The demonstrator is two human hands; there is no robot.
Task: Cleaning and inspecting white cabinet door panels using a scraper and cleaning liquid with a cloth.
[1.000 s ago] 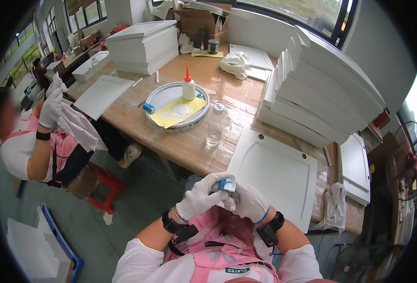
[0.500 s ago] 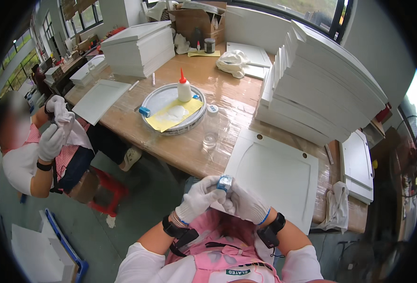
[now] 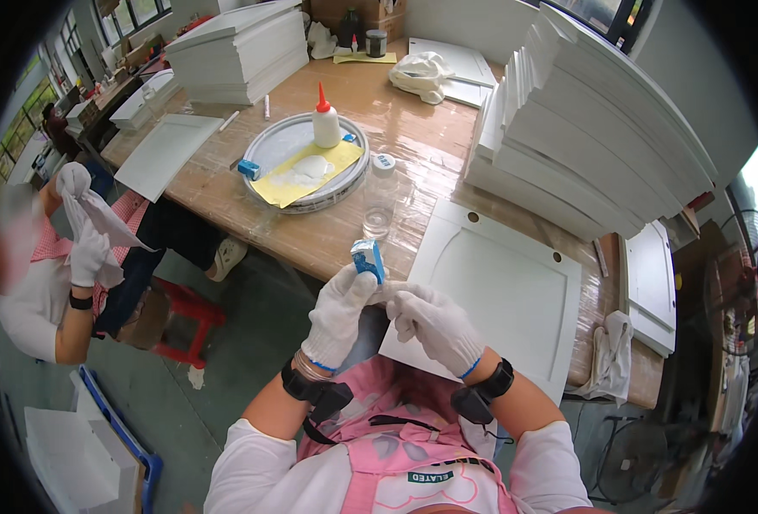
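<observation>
Near the centre of the frame, I have the left hand (image 3: 336, 315), white-gloved, clamped on a small blue block (image 3: 368, 260) just below the clear bottle (image 3: 380, 201). Beside it, the right hand (image 3: 434, 324) bends its fingers; I cannot tell whether they grip anything. A white panel (image 3: 503, 295) lies right of centre.

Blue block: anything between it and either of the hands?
Nothing visible at the left hand, which grips the blue block. Nothing but white glove fabric shows between it and the right hand. The clear bottle stands beyond the block, not between.
</observation>
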